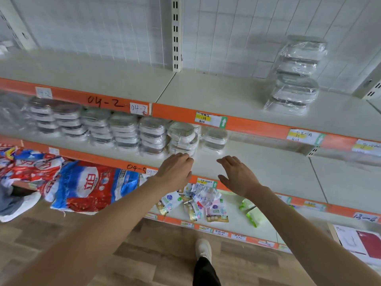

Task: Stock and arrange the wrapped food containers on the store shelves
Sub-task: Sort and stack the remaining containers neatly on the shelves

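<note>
both hands, left hand (175,172) and right hand (237,176), empty, fingers loose, just before the wrapped container stacks (181,139)

Shelf boards (237,93) off-white, front edges (177,113) orange with white/yellow price tags (210,119). Containers (152,135) white with dark bands under clear wrap. Detergent bags (86,184) red, blue, white. Floor (144,254) brown wood-grain. Shoe (203,249) white.

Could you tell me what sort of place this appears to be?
Most likely a shop aisle: orange-edged shelves with price labels, rows of wrapped food containers, and detergent bags below.
</note>
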Tool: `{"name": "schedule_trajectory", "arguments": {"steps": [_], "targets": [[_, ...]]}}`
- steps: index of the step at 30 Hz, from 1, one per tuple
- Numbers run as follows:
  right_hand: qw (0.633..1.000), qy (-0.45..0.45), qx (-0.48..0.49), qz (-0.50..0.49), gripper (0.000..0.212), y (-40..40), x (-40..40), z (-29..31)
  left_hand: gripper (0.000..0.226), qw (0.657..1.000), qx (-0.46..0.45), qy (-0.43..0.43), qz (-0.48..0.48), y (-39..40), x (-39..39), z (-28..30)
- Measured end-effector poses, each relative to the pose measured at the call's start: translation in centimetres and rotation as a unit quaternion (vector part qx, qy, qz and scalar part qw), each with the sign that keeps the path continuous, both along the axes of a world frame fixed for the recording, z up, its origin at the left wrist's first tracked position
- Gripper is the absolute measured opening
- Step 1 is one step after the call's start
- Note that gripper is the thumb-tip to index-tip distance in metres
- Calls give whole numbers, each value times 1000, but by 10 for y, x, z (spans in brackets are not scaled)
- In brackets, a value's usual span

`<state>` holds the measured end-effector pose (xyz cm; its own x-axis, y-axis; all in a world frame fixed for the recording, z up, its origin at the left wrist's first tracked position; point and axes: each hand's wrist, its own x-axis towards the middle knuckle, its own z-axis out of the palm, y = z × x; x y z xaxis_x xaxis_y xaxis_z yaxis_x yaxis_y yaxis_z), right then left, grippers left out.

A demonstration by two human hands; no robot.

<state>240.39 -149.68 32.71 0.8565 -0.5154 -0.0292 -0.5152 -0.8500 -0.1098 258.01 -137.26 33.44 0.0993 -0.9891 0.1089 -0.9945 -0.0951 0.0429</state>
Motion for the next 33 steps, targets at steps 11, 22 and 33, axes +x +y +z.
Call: {"name": "schedule_trajectory", "arguments": {"steps": [11,22,33], "targets": [[998,16,16,-55,65,-98,34,-106,32,998,31,47,-9,-91,9,-115],[985,-125,14,-120,65,-240,114,-220,44,996,-38,74,13,-226,50,-239],[972,-147,-51,-175,59,-316,143,-238,52,997,-43,27,64,-296,65,-252]]}}
